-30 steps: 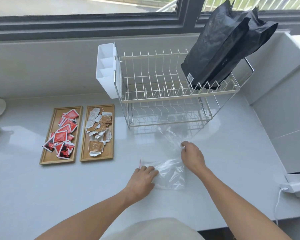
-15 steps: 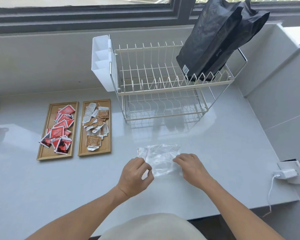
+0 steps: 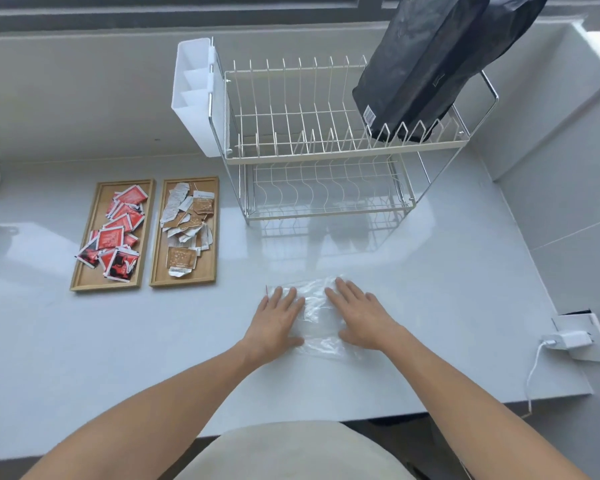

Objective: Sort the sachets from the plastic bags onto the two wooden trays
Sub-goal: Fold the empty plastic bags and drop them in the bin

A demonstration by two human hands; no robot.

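Both hands, left hand (image 3: pixel 278 320) and right hand (image 3: pixel 361 317), are laid flat with fingers spread on the empty plastic bag (image 3: pixel 316 306) near the countertop's front edge, probably to smooth it. Red sachets (image 3: pixel 115 237) and brown sachets (image 3: pixel 187 223) are already sorted onto the trays at the left.

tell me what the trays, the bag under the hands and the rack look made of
Trays: wood or bamboo by the look, matte tan with faint grain.
Bag: thin clear plastic film, glossy, wrinkled, the counter showing through.
Rack: thin metal wire, probably coated cream or white on the upper tier, shinier and chrome-like on the frame.
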